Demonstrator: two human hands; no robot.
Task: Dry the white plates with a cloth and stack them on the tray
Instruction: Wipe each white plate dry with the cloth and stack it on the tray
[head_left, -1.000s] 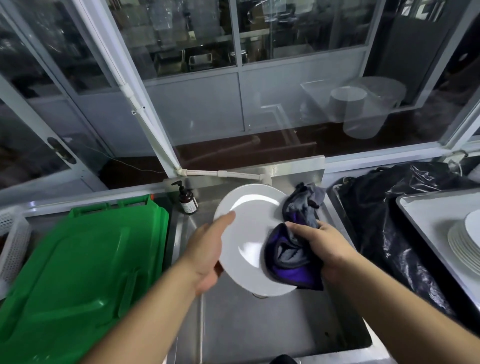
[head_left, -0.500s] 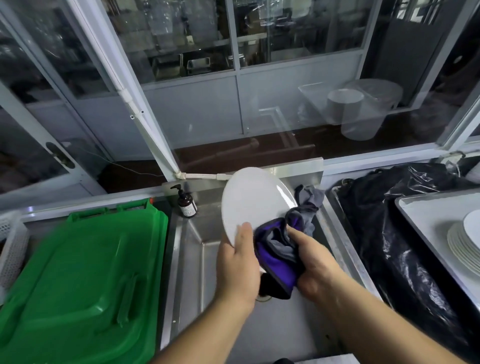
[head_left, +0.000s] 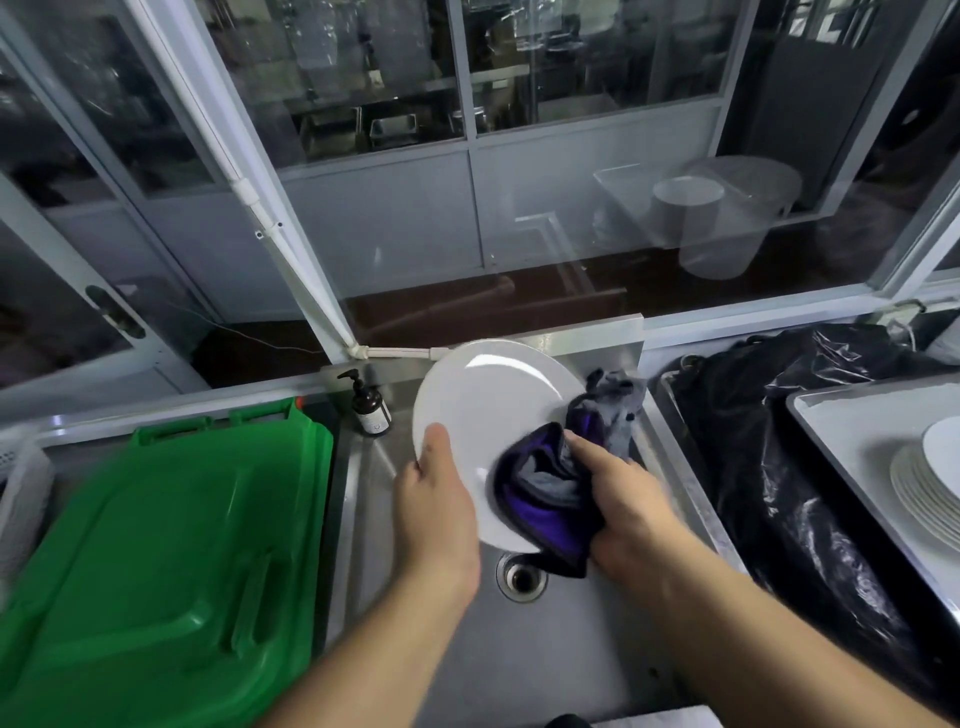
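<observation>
No readable text anywhere.

The one label in view is a pale one on the front of the dark pump bottle (head_left: 370, 406) at the back of the sink (head_left: 561, 649); it seems to carry small print, but this is too small and blurred to make out a word, brand or number.

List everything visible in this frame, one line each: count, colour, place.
plate: 1, white, held over the sink
cloth: 1, purple and grey, against the plate
sink: 1, steel, centre
drain: 1, sink floor
pump bottle: 1, dark, sink's back left corner
bin lid: 1, green, left
bag: 1, black, right of sink
tray: 1, pale, far right
stacked plates: several, white, on tray
left hand: grips plate edge
right hand: grips cloth
</observation>
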